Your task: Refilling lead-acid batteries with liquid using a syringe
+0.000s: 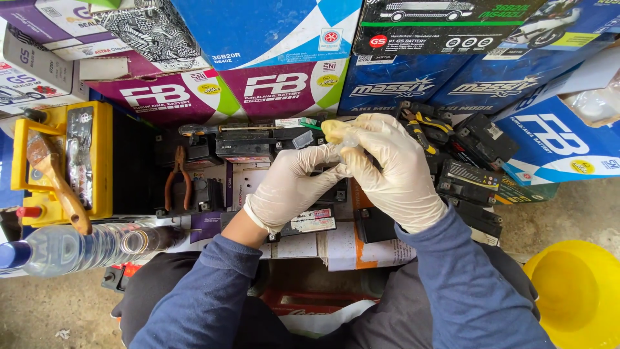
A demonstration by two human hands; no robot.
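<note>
Both my hands wear white latex gloves and meet over a pile of small black batteries [481,139]. My right hand [394,171] grips a small yellowish rubber bulb with a clear tip [337,131] at its fingertips. My left hand [294,181] pinches at the clear tip from the left, its fingers closed against the right hand. A screwdriver with an orange-black handle [216,129] lies just beyond the hands. Red-handled pliers [177,178] lie to the left.
Stacked battery cartons in purple, blue and black [278,84] wall off the far side. A yellow-cased battery [97,161] with a wooden brush [58,184] stands at left, a clear plastic bottle [77,249] lies beside it, and a yellow bucket [578,297] sits at right.
</note>
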